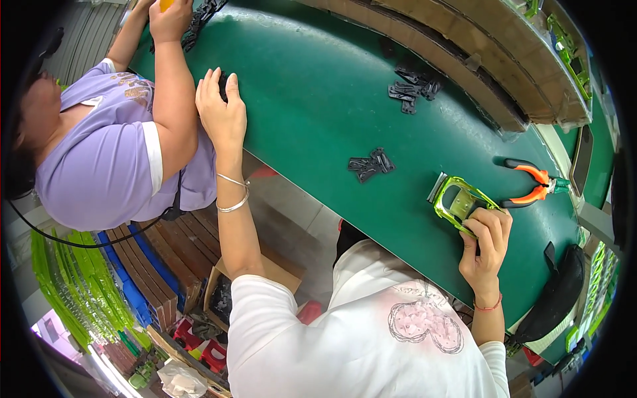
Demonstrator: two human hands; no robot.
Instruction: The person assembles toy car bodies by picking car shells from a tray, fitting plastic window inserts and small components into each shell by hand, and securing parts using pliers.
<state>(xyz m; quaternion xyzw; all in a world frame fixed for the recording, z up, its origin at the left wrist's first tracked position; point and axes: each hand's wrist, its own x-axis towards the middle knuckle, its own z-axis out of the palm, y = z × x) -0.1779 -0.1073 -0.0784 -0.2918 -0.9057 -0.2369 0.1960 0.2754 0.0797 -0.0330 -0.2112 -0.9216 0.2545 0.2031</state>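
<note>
Far out at the left edge of the green table, my left hand curls its fingers and thumb around something black, apparently plastic parts, mostly hidden by the fingers. My right hand grips a bright green plastic frame with a large opening, holding it tilted by its near right side. A grey strip shows at the frame's far left end. Beyond that hand lie pliers with orange and black handles. Small black plastic clips form a loose pile left of the frame.
A second pile of black clips lies farther back, below stacked cardboard trays. Another person in a purple shirt works at the left, near more black parts. A black pouch-like object rests at the table's right edge.
</note>
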